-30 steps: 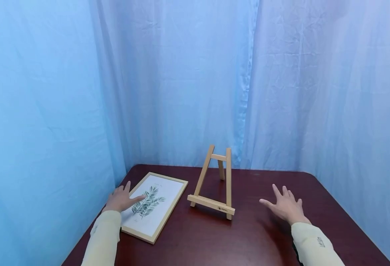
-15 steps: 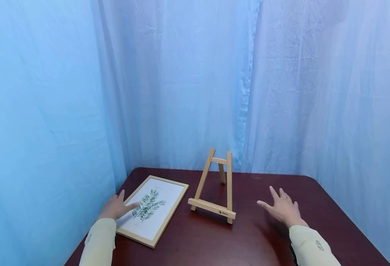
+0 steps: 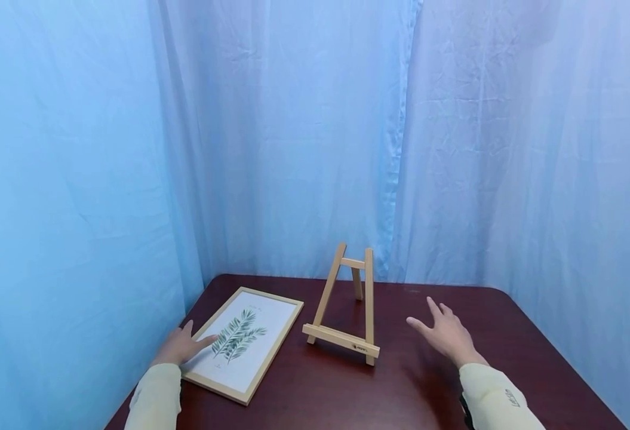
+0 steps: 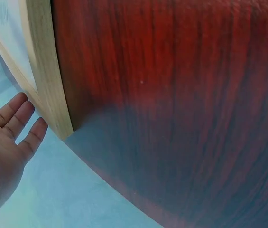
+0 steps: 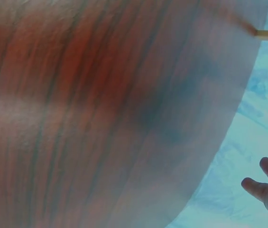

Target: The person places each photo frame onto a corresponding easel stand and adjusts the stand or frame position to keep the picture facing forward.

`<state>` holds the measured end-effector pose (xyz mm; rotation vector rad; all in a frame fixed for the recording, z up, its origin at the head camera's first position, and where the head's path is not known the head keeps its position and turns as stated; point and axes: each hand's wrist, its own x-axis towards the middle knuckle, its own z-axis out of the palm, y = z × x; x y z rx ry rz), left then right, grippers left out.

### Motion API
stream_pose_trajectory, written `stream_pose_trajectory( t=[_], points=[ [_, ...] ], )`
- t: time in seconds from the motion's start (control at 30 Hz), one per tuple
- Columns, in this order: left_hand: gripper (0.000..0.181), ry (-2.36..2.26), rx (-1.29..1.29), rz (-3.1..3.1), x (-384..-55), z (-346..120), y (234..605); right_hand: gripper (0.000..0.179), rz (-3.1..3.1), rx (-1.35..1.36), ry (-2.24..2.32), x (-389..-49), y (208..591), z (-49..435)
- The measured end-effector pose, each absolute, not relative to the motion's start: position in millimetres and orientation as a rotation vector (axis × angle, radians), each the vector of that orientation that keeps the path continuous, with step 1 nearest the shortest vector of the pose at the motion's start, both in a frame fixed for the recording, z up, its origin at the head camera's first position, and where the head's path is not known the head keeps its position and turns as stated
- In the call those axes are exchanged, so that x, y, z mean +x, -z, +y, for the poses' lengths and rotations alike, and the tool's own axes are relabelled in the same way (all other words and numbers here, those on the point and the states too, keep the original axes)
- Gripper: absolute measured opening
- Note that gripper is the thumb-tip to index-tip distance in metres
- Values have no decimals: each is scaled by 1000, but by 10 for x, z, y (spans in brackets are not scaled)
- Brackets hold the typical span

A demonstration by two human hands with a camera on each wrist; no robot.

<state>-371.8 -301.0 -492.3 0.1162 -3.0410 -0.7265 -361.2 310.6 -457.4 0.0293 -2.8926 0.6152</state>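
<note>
A picture frame [image 3: 272,358] with a light wooden border and a green leaf print lies flat on the table. My left hand [image 3: 177,346] is at its left long side, fingers spread and thumb over the print. In the left wrist view, the fingertips of my left hand [image 4: 5,147] are close beside the wooden border [image 4: 48,66]; contact is unclear. Right of the frame stands a small wooden easel [image 3: 369,304] with a front ledge. My right hand [image 3: 447,335] hovers over the table right of the easel, fingers spread, holding nothing. Only some of its fingers [image 5: 256,188] show in the right wrist view.
The dark red-brown wooden table [image 3: 315,400] has rounded far corners. Light blue curtains [image 3: 315,137] hang behind it and on both sides. Between the frame and the easel runs a narrow strip of tabletop.
My left hand has shifted left and nearer along the frame's side. My right hand has drifted slightly left, toward the easel. The head view has tilted up a little. Frame and easel stay put.
</note>
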Motion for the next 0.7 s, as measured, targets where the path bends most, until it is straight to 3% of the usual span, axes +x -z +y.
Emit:
stream_pose_trajectory(
  t=[0.5, 0.7],
  points=[
    [122, 876, 236, -3049, -3715, -3081, 4995, 106, -2851, 86, -636, -3665, 4286, 2920],
    [114, 863, 238, -3050, -3691, -3097, 4992, 105, -2854, 102, -622, -3730, 4172, 2896]
  ],
)
